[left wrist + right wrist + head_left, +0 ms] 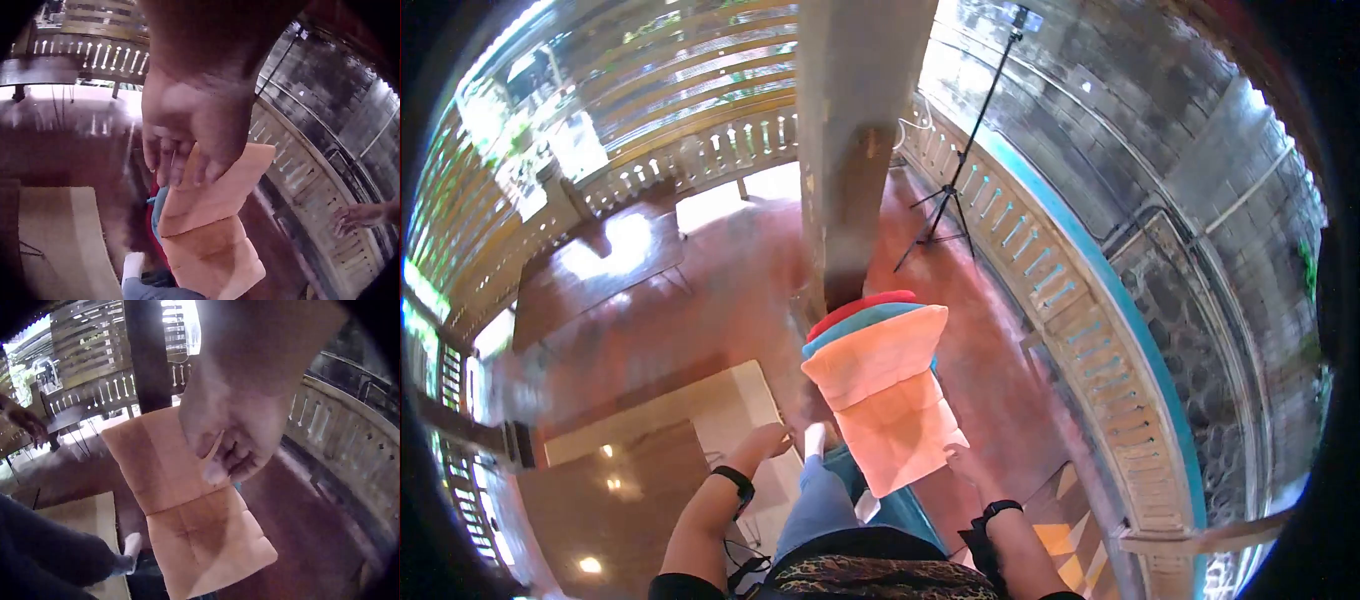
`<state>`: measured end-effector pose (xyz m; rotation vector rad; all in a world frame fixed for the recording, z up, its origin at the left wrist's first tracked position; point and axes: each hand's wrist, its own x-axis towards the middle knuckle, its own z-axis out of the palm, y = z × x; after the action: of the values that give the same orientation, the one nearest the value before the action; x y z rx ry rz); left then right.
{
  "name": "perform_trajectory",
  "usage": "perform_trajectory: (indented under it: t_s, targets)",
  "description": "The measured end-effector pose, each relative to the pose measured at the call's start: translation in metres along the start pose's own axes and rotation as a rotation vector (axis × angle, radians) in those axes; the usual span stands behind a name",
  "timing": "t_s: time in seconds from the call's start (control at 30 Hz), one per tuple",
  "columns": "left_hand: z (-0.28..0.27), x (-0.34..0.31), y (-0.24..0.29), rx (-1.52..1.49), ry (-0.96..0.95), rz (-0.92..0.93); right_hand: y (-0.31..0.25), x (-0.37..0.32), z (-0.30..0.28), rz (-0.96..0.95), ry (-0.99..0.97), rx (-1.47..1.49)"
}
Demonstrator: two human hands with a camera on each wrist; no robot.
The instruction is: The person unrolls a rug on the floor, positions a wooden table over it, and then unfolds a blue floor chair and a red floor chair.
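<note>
A padded orange cushion (895,430), creased across its middle, lies with one half raised against a stack of teal (855,330) and red cushions (863,309). My left hand (770,440) hangs left of the cushion, its fingers loosely bent and holding nothing; in the left wrist view the left hand (190,131) overlaps the cushion's raised half. My right hand (965,462) is by the cushion's right edge in the head view. The left wrist view shows the right hand (359,219) apart from the cushion, fingers relaxed. Bent fingers of the right hand (234,447) overlap the cushion in the right wrist view.
A thick post (850,150) rises behind the cushions. To the right runs a balustrade (1090,350), with a black tripod (947,190) near its far end. A brown table (620,500) and a beige mat-like surface (745,385) lie left. Another table (600,260) stands farther back.
</note>
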<state>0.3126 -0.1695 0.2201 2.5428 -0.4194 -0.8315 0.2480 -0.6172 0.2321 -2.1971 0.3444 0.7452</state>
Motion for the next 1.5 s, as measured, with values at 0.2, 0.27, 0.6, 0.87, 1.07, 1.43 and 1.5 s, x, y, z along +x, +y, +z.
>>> perform_trajectory:
  t_s: [0.2,0.27,0.6,0.87,1.07,1.43,1.5]
  targets:
    - [-0.05,0.124,0.003,-0.073,0.16,0.142,-0.078,0.039,-0.009,0.029,0.003,-0.209]
    - [-0.05,0.17,-0.004,-0.052,0.19,0.136,-0.08,0.059,0.002,0.009,0.037,-0.213]
    - [-0.036,0.235,0.01,0.089,-0.02,-0.216,-0.11,0.095,0.014,0.171,0.045,-0.014]
    - [-0.012,0.249,-0.005,0.06,0.025,-0.191,-0.052,0.125,0.046,0.118,0.01,0.006]
    - [0.009,0.241,-0.017,0.166,0.134,0.031,-0.098,0.181,-0.02,0.092,0.269,-0.334]
    - [-0.017,0.228,0.011,0.138,0.02,-0.1,-0.135,0.321,-0.037,-0.264,0.683,-1.055]
    - [-0.022,0.228,0.015,0.145,-0.025,-0.078,-0.137,0.326,-0.039,-0.16,0.549,-1.013]
